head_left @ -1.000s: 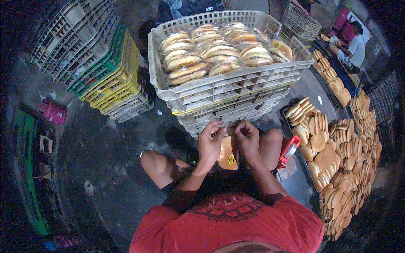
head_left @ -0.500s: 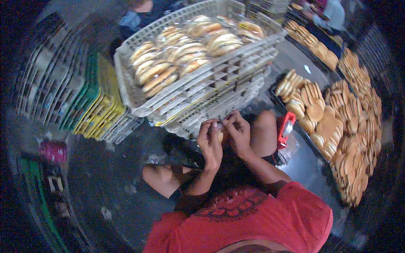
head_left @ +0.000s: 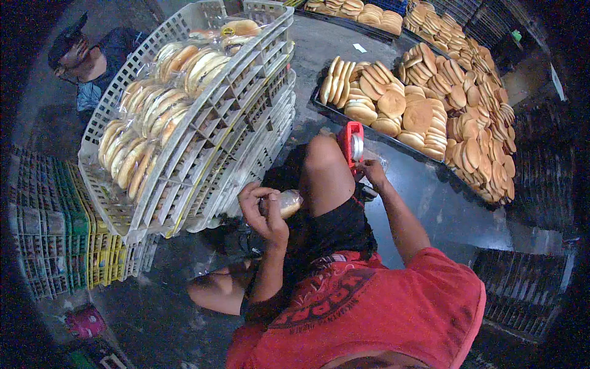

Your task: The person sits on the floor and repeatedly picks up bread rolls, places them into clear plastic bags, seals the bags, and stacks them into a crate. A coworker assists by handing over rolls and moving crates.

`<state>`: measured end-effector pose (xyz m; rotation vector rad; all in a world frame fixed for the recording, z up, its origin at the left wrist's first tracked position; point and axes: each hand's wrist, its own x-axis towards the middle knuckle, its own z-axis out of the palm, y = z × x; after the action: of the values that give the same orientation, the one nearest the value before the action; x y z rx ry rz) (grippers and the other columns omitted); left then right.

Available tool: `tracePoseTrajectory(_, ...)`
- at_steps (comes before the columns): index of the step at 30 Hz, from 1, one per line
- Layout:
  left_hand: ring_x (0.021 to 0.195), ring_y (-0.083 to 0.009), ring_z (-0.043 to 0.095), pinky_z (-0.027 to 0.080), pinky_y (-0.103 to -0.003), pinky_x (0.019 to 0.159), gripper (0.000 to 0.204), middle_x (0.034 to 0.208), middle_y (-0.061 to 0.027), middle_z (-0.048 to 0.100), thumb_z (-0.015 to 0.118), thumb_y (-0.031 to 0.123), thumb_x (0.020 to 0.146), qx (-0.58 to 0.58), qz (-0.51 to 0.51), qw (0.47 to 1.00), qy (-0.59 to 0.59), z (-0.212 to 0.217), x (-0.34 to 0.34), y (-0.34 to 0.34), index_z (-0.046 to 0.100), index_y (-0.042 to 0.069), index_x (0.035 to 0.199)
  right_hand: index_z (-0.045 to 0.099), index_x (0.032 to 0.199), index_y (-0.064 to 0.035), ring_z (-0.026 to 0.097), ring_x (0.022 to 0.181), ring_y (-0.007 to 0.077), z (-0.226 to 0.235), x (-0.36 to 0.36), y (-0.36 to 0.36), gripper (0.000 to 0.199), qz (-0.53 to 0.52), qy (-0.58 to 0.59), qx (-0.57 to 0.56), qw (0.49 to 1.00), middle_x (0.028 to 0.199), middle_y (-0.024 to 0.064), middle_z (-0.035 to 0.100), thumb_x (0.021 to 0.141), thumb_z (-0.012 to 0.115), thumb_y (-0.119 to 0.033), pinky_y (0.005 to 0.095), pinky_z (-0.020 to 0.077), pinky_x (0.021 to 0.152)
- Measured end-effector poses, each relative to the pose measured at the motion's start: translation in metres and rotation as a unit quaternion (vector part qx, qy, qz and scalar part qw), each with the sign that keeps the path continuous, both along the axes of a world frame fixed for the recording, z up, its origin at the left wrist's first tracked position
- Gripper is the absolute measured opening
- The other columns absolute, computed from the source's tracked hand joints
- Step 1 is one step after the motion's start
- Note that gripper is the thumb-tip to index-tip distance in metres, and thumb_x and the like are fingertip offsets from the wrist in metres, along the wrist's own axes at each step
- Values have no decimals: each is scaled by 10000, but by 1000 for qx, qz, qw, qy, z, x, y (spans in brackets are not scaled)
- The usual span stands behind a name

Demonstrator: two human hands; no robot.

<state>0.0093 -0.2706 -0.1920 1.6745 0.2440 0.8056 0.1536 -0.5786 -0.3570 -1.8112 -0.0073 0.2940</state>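
My left hand (head_left: 265, 212) is closed round the neck of a clear plastic bag with a bun (head_left: 289, 203) in it, held beside my raised knee. A red tape dispenser (head_left: 353, 146) with a pale roll stands just past that knee. My right hand (head_left: 372, 173) is at the dispenser's near end, its fingers pinched together. Whatever lies between those fingertips is too small to make out. Flat round buns (head_left: 419, 115) fill a dark tray (head_left: 402, 146) to the right of the dispenser.
Stacked grey crates (head_left: 203, 141) stand ahead on the left, the top one filled with bagged buns (head_left: 165, 111). Green and yellow crates (head_left: 101, 252) stack behind them. Another person (head_left: 101, 58) is beyond the crates. More loose buns (head_left: 476, 144) lie far right.
My hands, together at the bag before, are now apart. The right hand has moved right to the tape dispenser, while the left keeps the bagged bun. The view has turned to the right.
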Motion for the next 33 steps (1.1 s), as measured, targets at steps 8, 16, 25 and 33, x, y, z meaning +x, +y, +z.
tracePoseTrajectory(8,810,-197,561,439,-337,839,227,959,-133,540,499,119,914,-106,-3,994,-14,-2,1,-2,482,-23,1091,679,838,22,656,763,185,49,-38,21,220,47,175,-482,857,835,112,702,863,679,-196,312,496,695)
tracePoseTrajectory(16,835,-204,560,472,-341,772,304,963,-138,556,542,26,876,113,56,992,0,2,-10,-7,468,-27,1167,645,978,0,563,1028,221,167,-68,138,225,237,-116,104,959,1034,98,603,795,718,-109,323,434,911)
tracePoseTrajectory(25,922,-173,566,459,-314,843,359,1044,-121,568,624,113,869,-24,57,998,17,27,-35,26,472,-19,1166,617,1074,-22,522,1114,288,210,-84,194,442,395,-315,-4,863,1184,148,535,719,794,-215,377,403,976)
tracePoseTrajectory(33,1083,-201,543,447,-335,942,551,1193,-119,548,681,256,880,-156,50,986,3,79,-36,48,431,-27,1281,522,1222,-17,592,1051,284,270,-104,232,576,197,-290,-37,936,1074,148,628,740,771,-211,354,457,914)
